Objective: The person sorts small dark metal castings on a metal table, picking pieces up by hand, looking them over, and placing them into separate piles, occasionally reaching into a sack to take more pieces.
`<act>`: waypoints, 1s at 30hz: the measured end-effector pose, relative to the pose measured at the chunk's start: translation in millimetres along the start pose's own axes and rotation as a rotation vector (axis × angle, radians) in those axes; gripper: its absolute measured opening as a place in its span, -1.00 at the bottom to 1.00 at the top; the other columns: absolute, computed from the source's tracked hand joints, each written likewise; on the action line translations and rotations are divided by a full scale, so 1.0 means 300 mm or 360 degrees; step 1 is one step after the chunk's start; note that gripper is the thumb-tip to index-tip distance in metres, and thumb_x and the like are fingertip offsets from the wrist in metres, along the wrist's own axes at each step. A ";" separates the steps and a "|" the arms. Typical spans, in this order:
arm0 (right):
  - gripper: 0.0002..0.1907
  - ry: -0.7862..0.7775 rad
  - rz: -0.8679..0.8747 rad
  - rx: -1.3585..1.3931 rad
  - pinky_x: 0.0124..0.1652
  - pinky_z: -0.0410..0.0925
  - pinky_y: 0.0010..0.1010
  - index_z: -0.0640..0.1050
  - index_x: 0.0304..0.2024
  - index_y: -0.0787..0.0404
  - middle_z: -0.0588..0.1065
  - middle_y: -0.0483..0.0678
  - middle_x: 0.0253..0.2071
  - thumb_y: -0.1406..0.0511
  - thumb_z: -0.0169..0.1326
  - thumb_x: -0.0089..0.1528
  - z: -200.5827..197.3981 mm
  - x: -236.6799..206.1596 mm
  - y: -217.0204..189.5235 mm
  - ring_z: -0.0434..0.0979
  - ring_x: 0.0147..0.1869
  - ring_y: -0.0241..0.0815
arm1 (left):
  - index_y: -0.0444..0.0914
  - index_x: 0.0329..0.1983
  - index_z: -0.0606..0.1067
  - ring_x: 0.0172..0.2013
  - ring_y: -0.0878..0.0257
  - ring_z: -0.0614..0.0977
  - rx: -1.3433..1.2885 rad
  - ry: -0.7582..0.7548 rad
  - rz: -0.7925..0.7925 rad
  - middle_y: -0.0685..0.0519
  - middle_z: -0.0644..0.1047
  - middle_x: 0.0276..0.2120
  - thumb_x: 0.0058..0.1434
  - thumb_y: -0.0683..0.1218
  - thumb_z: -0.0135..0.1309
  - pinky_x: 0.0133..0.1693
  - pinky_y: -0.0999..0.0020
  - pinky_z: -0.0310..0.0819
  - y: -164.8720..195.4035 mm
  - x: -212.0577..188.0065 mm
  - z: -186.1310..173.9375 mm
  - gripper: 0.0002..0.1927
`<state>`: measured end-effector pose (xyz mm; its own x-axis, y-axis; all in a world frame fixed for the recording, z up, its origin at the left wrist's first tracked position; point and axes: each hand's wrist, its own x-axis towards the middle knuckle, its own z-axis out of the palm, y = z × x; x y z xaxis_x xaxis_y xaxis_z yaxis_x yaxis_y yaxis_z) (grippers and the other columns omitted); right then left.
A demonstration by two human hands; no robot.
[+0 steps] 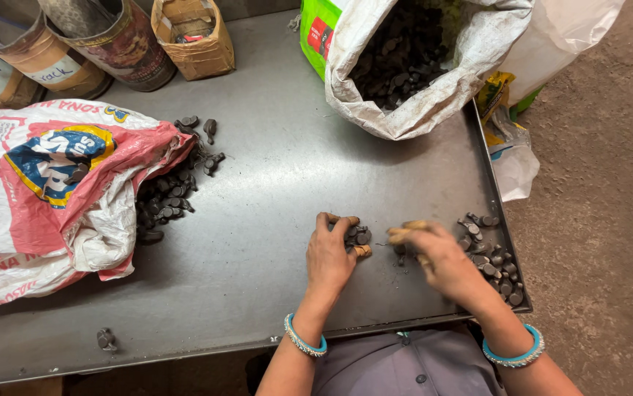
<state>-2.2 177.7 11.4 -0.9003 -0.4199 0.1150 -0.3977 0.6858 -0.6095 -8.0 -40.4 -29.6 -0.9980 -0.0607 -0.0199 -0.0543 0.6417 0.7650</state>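
counter (272, 147): grey metal | red-and-white woven sack (45, 191): on its side at left, dark parts spilling from its mouth | white sack (433, 66): open, upper right, full of dark parts | cardboard box (193, 37): back edge | cylindrical tins (74, 44): back left | lone dark piece (105, 339): near front edge

A grey sheet-metal table (272, 169) with a raised rim fills most of the view; its surface is dull, scuffed and evenly lit. Along its right edge lies a bare brown earthen floor (595, 220), gritty and uneven. No walls or windows in view.
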 end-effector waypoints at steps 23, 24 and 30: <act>-0.73 0.0004 0.0885 0.2080 -0.33 0.37 -0.52 0.51 -0.01 0.27 0.59 -0.05 -0.17 0.33 0.22 0.28 0.193 -0.068 0.235 0.53 -0.23 -0.32 | -0.35 -0.12 0.61 -0.34 0.39 0.62 -0.1838 -0.0350 -0.0426 0.10 0.65 -0.32 0.16 -0.24 0.25 -0.31 0.48 0.51 -0.038 -0.095 0.136 -0.79; -0.69 -0.0040 0.0984 0.2162 -0.34 0.38 -0.53 0.50 0.01 0.23 0.58 -0.08 -0.20 0.28 0.20 0.26 0.196 -0.069 0.235 0.54 -0.24 -0.32 | -0.34 -0.14 0.61 -0.37 0.40 0.61 -0.1852 -0.0348 -0.0440 0.10 0.64 -0.34 0.16 -0.24 0.25 -0.35 0.49 0.48 -0.040 -0.093 0.139 -0.80; -0.58 -0.0283 0.1312 0.2545 -0.47 0.38 -0.54 0.50 0.08 0.19 0.55 -0.19 -0.29 0.12 0.14 0.26 0.199 -0.072 0.219 0.52 -0.39 -0.39 | -0.31 -0.27 0.55 -0.52 0.43 0.48 -0.1729 -0.0312 -0.0603 0.13 0.55 -0.47 0.18 -0.19 0.29 -0.52 0.50 0.32 -0.056 -0.093 0.177 -0.85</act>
<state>1.6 196.2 -78.0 -0.6868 -0.4297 -0.5863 0.7269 -0.3997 -0.5585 19.1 -8.7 -76.1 -0.9173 0.0719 -0.3918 -0.3874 -0.3901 0.8353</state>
